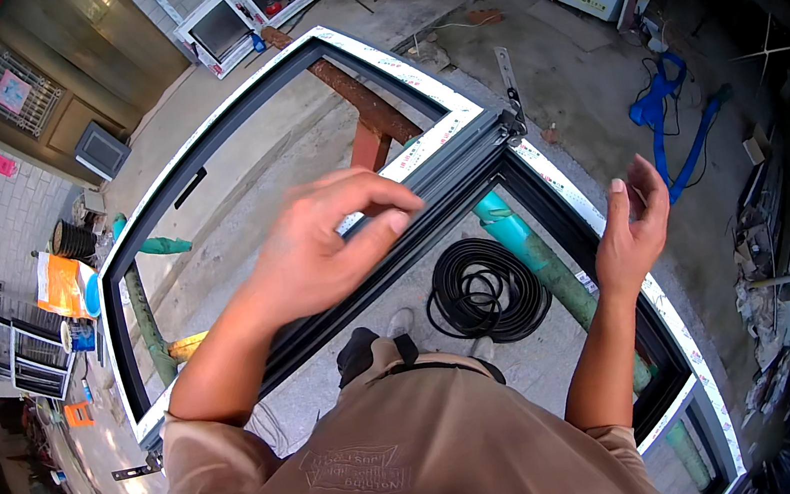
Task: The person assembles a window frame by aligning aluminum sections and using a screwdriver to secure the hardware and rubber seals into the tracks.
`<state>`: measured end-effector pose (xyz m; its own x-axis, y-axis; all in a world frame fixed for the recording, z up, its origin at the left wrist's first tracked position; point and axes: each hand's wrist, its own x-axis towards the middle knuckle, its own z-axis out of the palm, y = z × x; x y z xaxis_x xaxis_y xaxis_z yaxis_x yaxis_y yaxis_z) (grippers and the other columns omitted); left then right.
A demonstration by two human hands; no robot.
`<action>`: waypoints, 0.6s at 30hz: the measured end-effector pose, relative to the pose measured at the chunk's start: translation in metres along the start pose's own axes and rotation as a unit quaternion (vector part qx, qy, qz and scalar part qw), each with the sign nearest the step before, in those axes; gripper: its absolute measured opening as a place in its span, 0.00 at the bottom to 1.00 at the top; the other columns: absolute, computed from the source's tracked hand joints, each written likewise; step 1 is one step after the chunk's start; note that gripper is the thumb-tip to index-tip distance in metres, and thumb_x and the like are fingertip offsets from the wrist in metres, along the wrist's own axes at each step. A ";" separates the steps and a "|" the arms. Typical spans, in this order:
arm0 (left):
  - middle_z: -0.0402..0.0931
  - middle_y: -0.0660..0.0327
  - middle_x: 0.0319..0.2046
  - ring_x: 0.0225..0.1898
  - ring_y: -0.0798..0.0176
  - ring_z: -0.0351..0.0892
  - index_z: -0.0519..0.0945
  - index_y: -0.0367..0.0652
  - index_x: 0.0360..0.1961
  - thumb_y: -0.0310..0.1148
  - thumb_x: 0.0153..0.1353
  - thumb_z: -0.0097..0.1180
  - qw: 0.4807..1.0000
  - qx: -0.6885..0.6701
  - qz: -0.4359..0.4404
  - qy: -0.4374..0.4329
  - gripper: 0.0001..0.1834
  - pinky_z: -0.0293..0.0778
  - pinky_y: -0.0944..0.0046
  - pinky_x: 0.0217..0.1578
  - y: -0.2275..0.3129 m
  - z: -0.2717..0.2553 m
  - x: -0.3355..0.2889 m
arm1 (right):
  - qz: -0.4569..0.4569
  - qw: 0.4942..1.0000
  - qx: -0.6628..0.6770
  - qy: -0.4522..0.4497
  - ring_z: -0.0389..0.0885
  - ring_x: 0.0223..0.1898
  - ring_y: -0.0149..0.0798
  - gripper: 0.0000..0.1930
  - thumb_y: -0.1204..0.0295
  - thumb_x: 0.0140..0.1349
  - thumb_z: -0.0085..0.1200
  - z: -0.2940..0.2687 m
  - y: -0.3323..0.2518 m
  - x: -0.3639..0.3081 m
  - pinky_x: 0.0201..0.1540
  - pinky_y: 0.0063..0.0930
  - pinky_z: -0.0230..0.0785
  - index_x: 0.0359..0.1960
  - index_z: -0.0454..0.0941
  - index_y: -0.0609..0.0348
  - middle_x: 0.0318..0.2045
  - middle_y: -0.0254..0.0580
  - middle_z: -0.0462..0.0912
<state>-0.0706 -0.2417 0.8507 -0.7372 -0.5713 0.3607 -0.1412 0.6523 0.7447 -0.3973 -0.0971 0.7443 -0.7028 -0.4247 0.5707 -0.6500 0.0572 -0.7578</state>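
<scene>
A large window frame (458, 119) with dark inner channels and white film printed with small marks lies flat at waist height before me. My left hand (334, 240) is over its dark middle bar (445, 171), fingers bent and slightly blurred. A small gap shows between thumb and forefinger, with nothing visible in it. Whether this hand touches the bar I cannot tell. My right hand (633, 229) is raised over the frame's right side, thumb and fingers apart and nothing in them. On the floor below, a coil of black rubber strip (485, 290) shows through the opening.
A green pipe (562, 284) and a rusty brown beam (359, 95) run beneath the frame. Blue straps (663, 103) lie at right. White-framed window units (246, 10) stand at the back. An orange-and-white bag (62, 286) and dark window grilles (39, 358) are at left.
</scene>
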 end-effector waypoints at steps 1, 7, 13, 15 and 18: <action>0.89 0.58 0.43 0.47 0.63 0.89 0.88 0.33 0.51 0.26 0.78 0.62 0.988 -0.032 -0.148 0.027 0.09 0.82 0.61 0.53 -0.022 -0.028 -0.017 | -0.003 0.999 0.012 -0.038 0.88 0.58 0.44 0.19 0.71 0.76 0.64 0.012 -0.011 0.008 0.65 0.39 0.79 0.65 0.83 0.65 0.57 0.50 0.86; 0.89 0.58 0.46 0.48 0.65 0.87 0.86 0.34 0.57 0.29 0.79 0.59 0.917 0.022 -0.357 0.176 0.13 0.82 0.63 0.55 -0.104 -0.134 -0.130 | -0.007 0.983 0.110 -0.150 0.89 0.51 0.39 0.20 0.59 0.81 0.61 0.102 -0.041 0.070 0.59 0.36 0.81 0.58 0.87 0.66 0.48 0.47 0.91; 0.85 0.45 0.60 0.59 0.51 0.86 0.80 0.36 0.70 0.37 0.75 0.64 0.946 0.045 -0.322 -0.017 0.27 0.80 0.51 0.63 -0.073 -0.088 -0.157 | 0.095 0.922 0.229 -0.298 0.86 0.48 0.35 0.31 0.48 0.88 0.45 0.161 -0.043 0.101 0.58 0.33 0.79 0.57 0.87 0.68 0.46 0.42 0.90; 0.84 0.42 0.62 0.62 0.44 0.86 0.78 0.36 0.71 0.48 0.69 0.70 0.947 0.084 -0.297 -0.085 0.37 0.80 0.48 0.63 -0.069 -0.076 -0.155 | 0.106 0.903 0.246 -0.337 0.82 0.40 0.32 0.33 0.45 0.88 0.43 0.178 -0.051 0.097 0.49 0.28 0.76 0.54 0.87 0.67 0.37 0.36 0.86; 0.86 0.40 0.58 0.59 0.40 0.88 0.78 0.36 0.71 0.55 0.65 0.73 0.938 0.046 -0.315 -0.136 0.42 0.80 0.48 0.62 -0.071 -0.079 -0.150 | 0.144 0.908 0.218 -0.327 0.74 0.30 0.29 0.33 0.43 0.87 0.44 0.184 -0.056 0.094 0.37 0.26 0.68 0.44 0.85 0.64 0.27 0.31 0.77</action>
<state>0.1024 -0.2415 0.7879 -0.6280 -0.7182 -0.2996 -0.6520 0.2754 0.7065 -0.3734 -0.3062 0.7824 -0.4104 -0.9030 0.1274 -0.1909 -0.0515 -0.9803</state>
